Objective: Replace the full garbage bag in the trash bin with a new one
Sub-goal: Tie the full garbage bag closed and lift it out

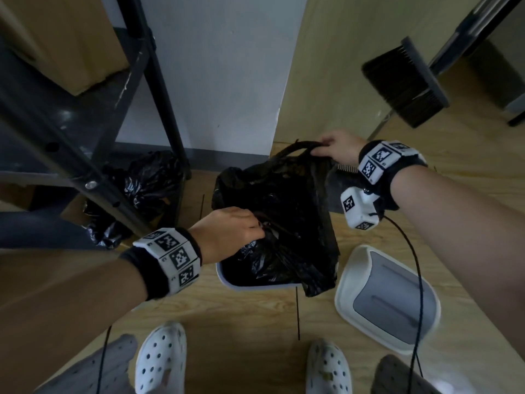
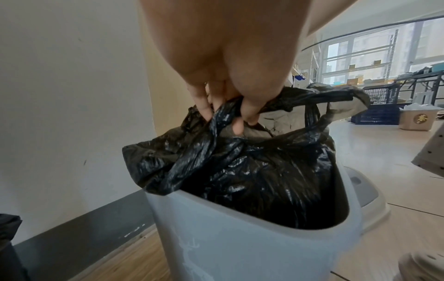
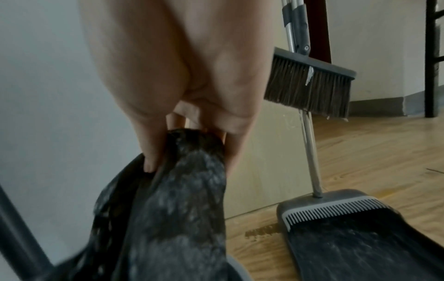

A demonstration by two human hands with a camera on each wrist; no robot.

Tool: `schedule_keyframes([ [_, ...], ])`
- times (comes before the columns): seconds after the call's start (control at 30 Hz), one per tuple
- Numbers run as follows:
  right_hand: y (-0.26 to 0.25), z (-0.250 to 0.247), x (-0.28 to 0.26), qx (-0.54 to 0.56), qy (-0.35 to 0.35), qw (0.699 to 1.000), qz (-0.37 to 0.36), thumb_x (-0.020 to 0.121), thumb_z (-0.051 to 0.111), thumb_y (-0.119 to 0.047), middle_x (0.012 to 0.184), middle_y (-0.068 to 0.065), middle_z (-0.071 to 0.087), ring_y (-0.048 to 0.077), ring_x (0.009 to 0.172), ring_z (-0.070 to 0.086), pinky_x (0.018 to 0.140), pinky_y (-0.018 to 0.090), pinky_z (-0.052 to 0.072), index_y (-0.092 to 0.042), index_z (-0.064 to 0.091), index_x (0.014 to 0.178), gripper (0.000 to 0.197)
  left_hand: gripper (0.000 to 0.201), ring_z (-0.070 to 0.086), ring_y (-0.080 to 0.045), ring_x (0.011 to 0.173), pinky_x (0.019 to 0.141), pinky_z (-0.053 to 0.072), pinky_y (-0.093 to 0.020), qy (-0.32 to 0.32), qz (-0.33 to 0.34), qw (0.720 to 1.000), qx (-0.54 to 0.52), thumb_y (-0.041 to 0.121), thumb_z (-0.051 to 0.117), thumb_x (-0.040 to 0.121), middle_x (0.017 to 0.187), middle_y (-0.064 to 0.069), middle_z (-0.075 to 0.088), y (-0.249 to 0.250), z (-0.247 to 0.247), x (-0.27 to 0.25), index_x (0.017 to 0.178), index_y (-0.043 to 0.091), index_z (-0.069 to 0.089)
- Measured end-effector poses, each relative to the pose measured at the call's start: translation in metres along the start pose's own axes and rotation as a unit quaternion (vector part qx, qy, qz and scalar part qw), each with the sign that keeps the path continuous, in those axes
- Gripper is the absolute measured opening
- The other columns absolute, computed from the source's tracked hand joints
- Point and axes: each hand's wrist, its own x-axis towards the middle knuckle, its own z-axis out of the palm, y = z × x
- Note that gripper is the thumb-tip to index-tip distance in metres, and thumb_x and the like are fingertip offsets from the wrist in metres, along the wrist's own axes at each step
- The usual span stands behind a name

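Fingers (image 2: 247, 112) of the left hand (image 1: 230, 233) pinch one handle of the black garbage bag (image 1: 287, 223), mid-frame inside the pale trash bin (image 2: 240, 237). The right hand (image 1: 338, 150) grips the other handle. Far right, a beige box (image 2: 418, 118) bears an unreadable gold character.

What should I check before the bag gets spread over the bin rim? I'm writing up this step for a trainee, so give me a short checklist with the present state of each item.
1. Left hand holds the garbage bag by a handle loop: ok.
2. Right hand pinches the other handle, pulled up and away from the bin: ok.
3. Bag body is down inside the trash bin: ok.
4. Bag edge folded over the rim all round: not ok; it overhangs only in places.
5. Bin lid is off, lying on the floor beside the bin: ok.
6. Bag reaches the bin's bottom: cannot tell, the inside is dark.
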Motion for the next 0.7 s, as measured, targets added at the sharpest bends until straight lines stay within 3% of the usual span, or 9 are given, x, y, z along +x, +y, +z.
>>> schedule_keyframes([
  [0.03,-0.004,-0.002,-0.004,0.022,-0.01,1.0,-0.009,0.087,0.063,-0.021,0.094,0.013,0.062,0.024,0.088,0.057,0.071,0.024,0.046,-0.012,0.065,0.089,0.009,0.04,0.069,-0.016,0.082,0.074,0.057,-0.025,-0.017,-0.007,1.0,-0.003,0.002,0.079,0.062,0.085,0.006,0.072,0.003,-0.004,0.0,0.097,0.02,0.072],
  [0.1,-0.013,-0.003,-0.014,0.051,-0.024,0.998,-0.016,0.085,0.067,-0.022,0.103,0.018,0.067,0.032,0.098,0.063,0.093,0.04,0.05,-0.021,0.063,0.078,0.008,0.036,0.063,-0.018,0.099,0.089,0.051,-0.029,-0.087,-0.039,0.995,-0.005,0.005,0.06,0.084,0.101,0.004,0.069,0.01,-0.016,0.0,0.116,0.023,0.063],
  [0.17,-0.025,-0.002,-0.03,0.077,-0.03,0.996,-0.026,0.083,0.068,-0.023,0.108,0.021,0.068,0.036,0.104,0.063,0.1,0.046,0.046,-0.02,0.064,0.078,0.008,0.039,0.053,-0.018,0.112,0.099,0.042,-0.03,-0.123,-0.062,0.99,0.013,0.009,0.042,0.095,0.116,0.005,0.062,0.016,-0.026,-0.004,0.129,0.026,0.051],
  [0.23,-0.038,0.0,-0.049,0.124,-0.048,0.99,-0.042,0.085,0.066,-0.018,0.105,0.02,0.069,0.034,0.102,0.064,0.101,0.042,0.046,-0.012,0.066,0.081,0.007,0.041,0.052,-0.018,0.113,0.098,0.043,-0.032,-0.131,-0.072,0.988,0.03,0.008,0.04,0.096,0.118,0.006,0.06,0.022,-0.038,-0.009,0.131,0.028,0.048],
  [0.33,-0.054,0.001,-0.078,0.131,-0.061,0.988,-0.054,0.086,0.064,-0.013,0.086,0.007,0.069,0.022,0.093,0.062,0.09,0.029,0.048,-0.011,0.064,0.081,0.006,0.04,0.054,-0.02,0.11,0.092,0.047,-0.036,-0.155,-0.095,0.983,0.039,0.009,0.039,0.095,0.117,0.004,0.061,0.033,-0.053,-0.018,0.129,0.028,0.05],
  [0.47,-0.063,-0.001,-0.108,0.086,0.005,0.994,-0.061,0.081,0.07,-0.015,0.071,0.002,0.065,0.014,0.07,0.06,0.086,0.031,0.047,-0.017,0.067,0.077,0.005,0.03,0.057,-0.021,0.106,0.086,0.049,-0.04,-0.177,-0.12,0.977,0.009,0.021,0.04,0.095,0.111,0.002,0.062,0.048,-0.069,-0.035,0.118,0.025,0.057],
  [0.5,-0.064,-0.001,-0.114,0.067,0.011,0.996,-0.058,0.081,0.071,-0.019,0.073,0.002,0.066,0.011,0.067,0.059,0.082,0.029,0.047,-0.016,0.069,0.083,0.004,0.028,0.056,-0.02,0.106,0.086,0.049,-0.039,-0.18,-0.125,0.976,0.004,0.023,0.041,0.095,0.111,0.002,0.061,0.053,-0.072,-0.039,0.118,0.024,0.057],
  [0.6,-0.065,0.006,-0.133,-0.006,0.032,0.999,-0.035,0.082,0.071,-0.024,0.076,0.0,0.063,0.009,0.057,0.056,0.059,0.019,0.043,-0.009,0.068,0.104,0.027,0.028,0.054,-0.02,0.108,0.085,0.047,-0.035,-0.17,-0.135,0.976,0.001,0.027,0.04,0.096,0.112,0.001,0.058,0.065,-0.078,-0.048,0.116,0.021,0.058],
  [0.7,-0.072,0.013,-0.148,-0.041,0.05,0.997,-0.037,0.088,0.062,-0.021,0.061,0.0,0.056,0.01,0.053,0.053,0.055,0.02,0.041,-0.003,0.07,0.088,0.02,0.026,0.056,-0.02,0.103,0.084,0.048,-0.036,-0.147,-0.157,0.977,-0.008,0.026,0.039,0.096,0.107,0.001,0.058,0.073,-0.084,-0.055,0.109,0.021,0.061],
])
